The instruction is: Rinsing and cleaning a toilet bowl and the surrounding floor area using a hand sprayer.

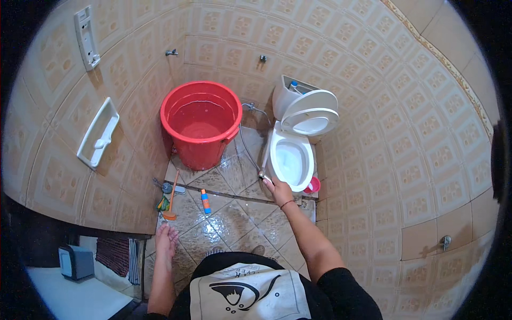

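My right hand (281, 191) grips a handheld bidet sprayer (262, 175) beside the front of the white toilet bowl (294, 158). From the sprayer a flexible hose (249, 150) runs up to a wall valve (251, 106). The toilet's seat (288, 120) and lid (312, 104) are both raised. Inside the bowl the water looks pale and cloudy. Low on the left, my left hand (166, 239) is empty, its fingers loosely apart, near an orange-handled brush (172, 204). A blue and orange bottle (205, 201) is on the wet tiled floor (228, 220).
A large red tub (196, 152) of water stands in the left corner. The cistern (280, 100) is uncovered, with a blue-capped bottle (293, 85) in it. A pink mug (314, 185) sits right of the bowl. A low ledge (236, 196) crosses the floor. A soap dish (99, 134) juts from the left wall.
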Demonstrator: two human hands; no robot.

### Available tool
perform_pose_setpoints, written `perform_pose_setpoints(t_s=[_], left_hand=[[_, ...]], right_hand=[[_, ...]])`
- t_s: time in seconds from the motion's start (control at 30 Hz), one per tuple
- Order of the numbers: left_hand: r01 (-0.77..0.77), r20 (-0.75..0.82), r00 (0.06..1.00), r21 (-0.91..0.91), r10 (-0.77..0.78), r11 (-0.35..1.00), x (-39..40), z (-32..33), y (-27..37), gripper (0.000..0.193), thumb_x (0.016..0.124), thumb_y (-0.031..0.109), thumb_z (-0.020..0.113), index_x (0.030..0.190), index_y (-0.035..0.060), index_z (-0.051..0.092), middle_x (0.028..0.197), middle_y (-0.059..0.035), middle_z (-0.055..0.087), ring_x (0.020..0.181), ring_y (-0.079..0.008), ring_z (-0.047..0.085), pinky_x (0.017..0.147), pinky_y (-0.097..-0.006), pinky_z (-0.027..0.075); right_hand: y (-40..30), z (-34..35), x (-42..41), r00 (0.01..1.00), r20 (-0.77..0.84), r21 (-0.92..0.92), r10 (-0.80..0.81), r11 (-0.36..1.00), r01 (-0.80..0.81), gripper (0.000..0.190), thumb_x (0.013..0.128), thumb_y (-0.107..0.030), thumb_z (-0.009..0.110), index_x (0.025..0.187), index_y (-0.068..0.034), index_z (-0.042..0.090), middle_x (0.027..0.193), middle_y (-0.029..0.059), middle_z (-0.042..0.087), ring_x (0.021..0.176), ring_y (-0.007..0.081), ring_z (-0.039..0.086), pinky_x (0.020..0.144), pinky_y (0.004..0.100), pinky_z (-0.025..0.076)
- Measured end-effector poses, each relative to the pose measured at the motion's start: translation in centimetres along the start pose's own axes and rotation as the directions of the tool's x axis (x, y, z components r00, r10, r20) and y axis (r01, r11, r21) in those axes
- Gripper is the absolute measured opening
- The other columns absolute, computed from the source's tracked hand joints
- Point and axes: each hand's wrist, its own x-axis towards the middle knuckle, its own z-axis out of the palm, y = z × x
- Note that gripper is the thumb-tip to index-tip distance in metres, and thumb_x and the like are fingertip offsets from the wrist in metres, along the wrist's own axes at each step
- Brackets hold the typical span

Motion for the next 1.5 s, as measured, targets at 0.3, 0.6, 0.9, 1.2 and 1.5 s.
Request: perform_pose_setpoints(t_s=[0.3,0.6,0.9,1.2,1.5], left_hand=[[-0.003,0.006,1.0,0.034,0.003,0.999,0.2,1.4,0.8,0.018,0.082,0.018,0.05,0.098,0.0129,0.045,0.073,-0.0011,0.053,0.06,-0.0119,0.052,0.053,-0.0241,0.044],[-0.015,-0.02,1.0,0.004,0.015,1.0,1.0,-0.8,-0.2,0.022,0.082,0.018,0.049,0.102,0.0122,0.043,0.077,-0.0028,0.054,0.062,-0.0135,0.054,0.053,-0.0246,0.044],[-0.03,0.042,0.999,-0.024,0.031,0.999,1.9,-1.9,-0.5,0.019,0.081,0.017,0.05,0.099,0.0131,0.044,0.075,-0.0024,0.054,0.06,-0.0131,0.053,0.053,-0.0248,0.044],[-0.025,-0.001,1.0,-0.024,0.025,0.999,1.4,-0.6,0.2,0.014,0.081,0.016,0.051,0.093,0.0131,0.046,0.074,-0.0017,0.054,0.06,-0.0123,0.052,0.054,-0.025,0.043],[-0.022,0.006,1.0,-0.046,0.022,0.999,1.3,-2.0,-0.2,0.017,0.08,0.017,0.051,0.096,0.012,0.046,0.077,-0.0022,0.054,0.061,-0.0126,0.051,0.055,-0.0249,0.043]], right_hand=[[0.3,-0.7,0.8,0.998,-0.015,-0.141,-0.063,0.988,0.06,0.041,0.077,-0.046,0.048,0.07,-0.006,0.049,0.058,0.0183,0.053,0.056,0.0359,0.052,0.05,0.0426,0.04],[-0.6,-0.9,1.7,0.999,0.034,-0.116,-0.025,0.993,0.029,0.039,0.079,-0.043,0.047,0.071,-0.004,0.047,0.058,0.0188,0.051,0.057,0.0363,0.051,0.052,0.0419,0.038],[0.4,0.6,0.1,0.984,0.169,-0.039,0.063,0.998,-0.057,0.048,0.078,-0.049,0.044,0.074,-0.002,0.053,0.066,0.0222,0.054,0.066,0.0386,0.053,0.06,0.0431,0.041],[0.0,3.1,-1.3,0.926,0.367,-0.147,0.087,0.989,-0.035,0.048,0.08,-0.048,0.04,0.079,-0.002,0.053,0.072,0.0236,0.054,0.071,0.0389,0.052,0.064,0.0434,0.039],[-1.9,3.4,0.1,0.934,0.351,-0.148,0.063,0.989,-0.011,0.048,0.08,-0.049,0.04,0.079,-0.002,0.051,0.071,0.0233,0.055,0.07,0.0395,0.052,0.063,0.0437,0.04]])
